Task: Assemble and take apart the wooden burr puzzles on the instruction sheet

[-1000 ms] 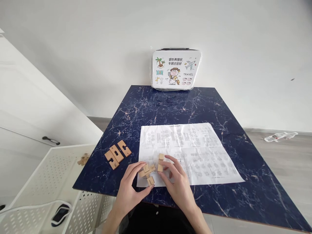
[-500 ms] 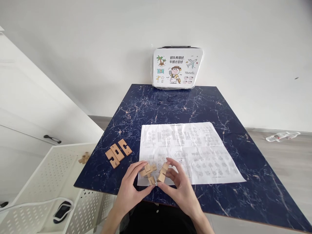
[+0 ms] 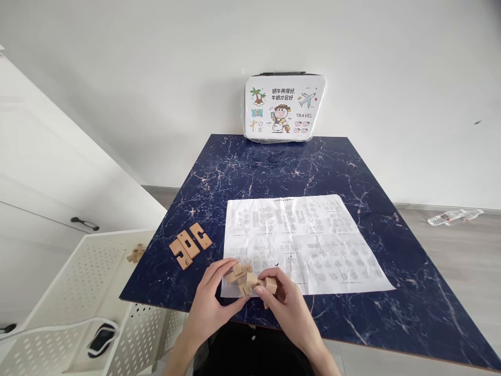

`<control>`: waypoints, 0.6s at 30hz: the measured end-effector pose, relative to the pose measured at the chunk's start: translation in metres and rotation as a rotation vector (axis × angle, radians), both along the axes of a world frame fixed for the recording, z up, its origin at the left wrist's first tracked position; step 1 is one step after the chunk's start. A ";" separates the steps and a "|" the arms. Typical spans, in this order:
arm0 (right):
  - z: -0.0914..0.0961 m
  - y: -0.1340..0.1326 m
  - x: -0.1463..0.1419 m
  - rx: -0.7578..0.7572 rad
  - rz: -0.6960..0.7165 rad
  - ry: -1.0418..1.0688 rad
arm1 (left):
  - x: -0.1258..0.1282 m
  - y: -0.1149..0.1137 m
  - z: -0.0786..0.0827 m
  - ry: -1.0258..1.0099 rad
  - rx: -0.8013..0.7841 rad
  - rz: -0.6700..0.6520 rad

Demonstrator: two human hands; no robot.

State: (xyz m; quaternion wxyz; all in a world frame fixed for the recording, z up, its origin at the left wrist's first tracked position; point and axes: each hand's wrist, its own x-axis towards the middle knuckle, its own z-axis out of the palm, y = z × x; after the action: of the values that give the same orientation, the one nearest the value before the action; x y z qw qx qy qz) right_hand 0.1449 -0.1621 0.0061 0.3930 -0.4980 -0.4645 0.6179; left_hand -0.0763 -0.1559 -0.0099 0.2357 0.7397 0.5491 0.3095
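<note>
The left hand holds a cluster of joined wooden pieces between thumb and fingers, above the near left corner of a creased printed sheet. The right hand pinches a notched wooden block just right of it; whether block and cluster touch, I cannot tell. Three flat wooden plates lie farther left on the dark blue table, and a white case stands at its far edge.
</note>
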 end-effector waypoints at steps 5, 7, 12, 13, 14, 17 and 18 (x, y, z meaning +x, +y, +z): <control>-0.001 -0.001 0.001 -0.003 -0.021 0.106 | 0.000 0.000 -0.001 0.010 -0.014 0.011; -0.003 -0.003 0.004 -0.018 -0.039 0.160 | 0.000 0.000 0.001 -0.003 -0.022 0.022; -0.003 -0.011 0.014 -0.049 -0.032 0.274 | 0.001 0.003 0.007 -0.065 -0.010 0.037; -0.003 -0.012 0.016 -0.042 -0.014 0.280 | 0.001 0.003 0.008 -0.075 -0.005 0.036; -0.002 -0.013 0.016 -0.035 0.001 0.275 | 0.001 0.003 0.009 -0.082 0.000 0.034; -0.001 -0.015 0.015 -0.026 0.026 0.201 | 0.002 0.003 0.009 -0.094 0.021 0.026; -0.001 -0.015 0.014 -0.027 0.033 0.166 | 0.001 0.002 0.009 -0.099 0.033 0.026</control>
State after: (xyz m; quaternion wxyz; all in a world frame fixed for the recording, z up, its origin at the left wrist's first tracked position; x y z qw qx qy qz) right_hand 0.1589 -0.1775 0.0050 0.4130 -0.4426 -0.4300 0.6698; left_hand -0.0750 -0.1537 -0.0009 0.2464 0.7200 0.5413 0.3576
